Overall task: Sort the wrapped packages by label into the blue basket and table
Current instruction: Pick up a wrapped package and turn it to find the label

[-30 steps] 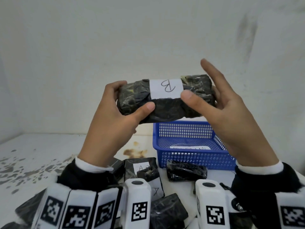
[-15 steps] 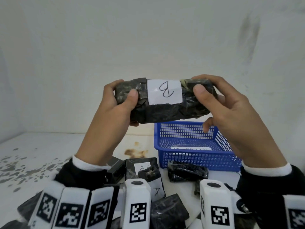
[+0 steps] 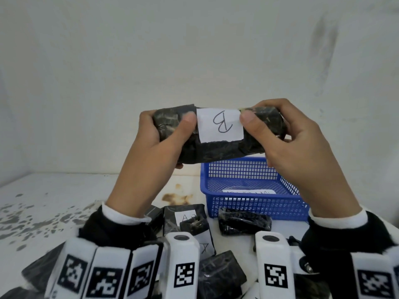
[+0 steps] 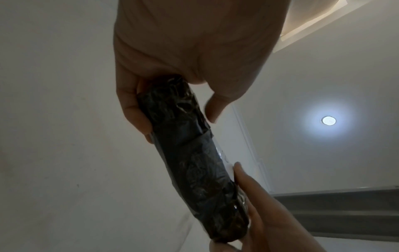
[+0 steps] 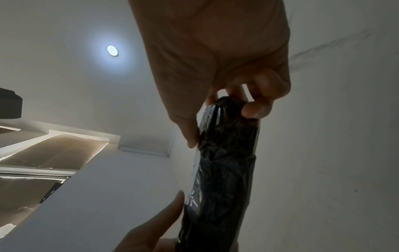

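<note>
Sorting looks barely begun: both hands hold one long package wrapped in crinkled black plastic [image 3: 218, 134] up in the air above the blue plastic mesh basket [image 3: 248, 203], its white paper label marked "B" [image 3: 220, 125] turned toward the camera; the left hand [image 3: 155, 147] has its grip clenched round the package's left end, thumb beside the label, and the right hand [image 3: 287, 139] grasps the right end likewise. The basket seems to hold only a white slip of paper [image 3: 248, 192], no packages that I can see. On the stained white worktop [image 3: 64, 197] several more black wrapped packages [image 3: 244, 221] lie in a loose pile just in front of the basket, at least one labelled "A" [image 3: 185, 216]. Nearly everything is left; which letter belongs in the basket I cannot tell
</note>
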`<action>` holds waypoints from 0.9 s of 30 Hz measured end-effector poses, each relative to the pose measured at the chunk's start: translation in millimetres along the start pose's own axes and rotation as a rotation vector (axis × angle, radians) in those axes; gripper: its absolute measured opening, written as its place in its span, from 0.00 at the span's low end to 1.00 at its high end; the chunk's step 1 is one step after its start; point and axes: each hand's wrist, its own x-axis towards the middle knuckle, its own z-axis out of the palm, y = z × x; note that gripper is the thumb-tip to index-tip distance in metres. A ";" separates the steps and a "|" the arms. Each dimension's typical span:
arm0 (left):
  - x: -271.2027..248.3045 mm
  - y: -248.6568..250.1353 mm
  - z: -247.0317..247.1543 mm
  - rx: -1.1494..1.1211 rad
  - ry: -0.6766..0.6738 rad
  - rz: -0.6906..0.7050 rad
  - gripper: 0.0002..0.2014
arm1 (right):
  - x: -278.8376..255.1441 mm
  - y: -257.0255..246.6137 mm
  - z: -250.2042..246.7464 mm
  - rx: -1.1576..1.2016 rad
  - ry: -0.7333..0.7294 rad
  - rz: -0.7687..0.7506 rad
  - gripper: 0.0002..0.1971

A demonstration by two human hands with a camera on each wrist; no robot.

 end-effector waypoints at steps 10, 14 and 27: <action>-7.1 5.7 7.8 0.138 0.014 0.034 0.29 | -1.5 -2.9 -1.6 -0.004 -0.038 -0.029 0.22; -6.2 4.6 7.1 0.156 0.030 0.035 0.30 | -1.7 -2.6 -0.9 0.003 -0.044 -0.062 0.25; -5.6 6.2 -3.2 0.136 -0.011 -0.006 0.31 | 1.7 -1.5 -4.2 0.256 -0.117 -0.030 0.22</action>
